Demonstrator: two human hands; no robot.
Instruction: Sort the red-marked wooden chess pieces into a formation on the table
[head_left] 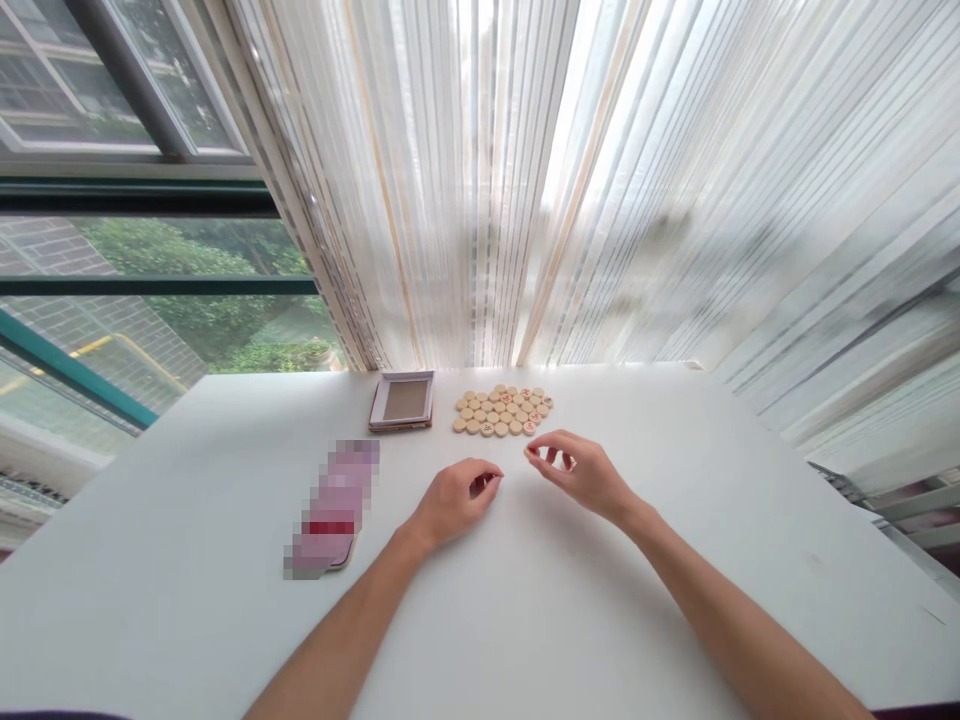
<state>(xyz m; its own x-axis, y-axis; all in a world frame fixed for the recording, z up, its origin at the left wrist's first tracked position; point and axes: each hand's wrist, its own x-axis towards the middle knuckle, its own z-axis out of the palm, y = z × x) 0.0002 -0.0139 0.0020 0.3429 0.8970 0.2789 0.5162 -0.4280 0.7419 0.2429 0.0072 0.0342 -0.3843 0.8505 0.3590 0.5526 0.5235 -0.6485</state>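
Several round wooden game pieces, some with red marks, lie flat in a tight cluster near the table's far edge. My right hand hovers just in front of that cluster, fingers curled with thumb and forefinger close together; nothing shows between them. My left hand rests on the white table a little nearer to me, fingers loosely curled under, holding nothing that I can see. Left of the pieces lies a flat box with a brownish face.
A blurred-out pinkish object lies on the table to the left of my left hand. Striped sheer curtains hang right behind the table's far edge. A window shows at the left.
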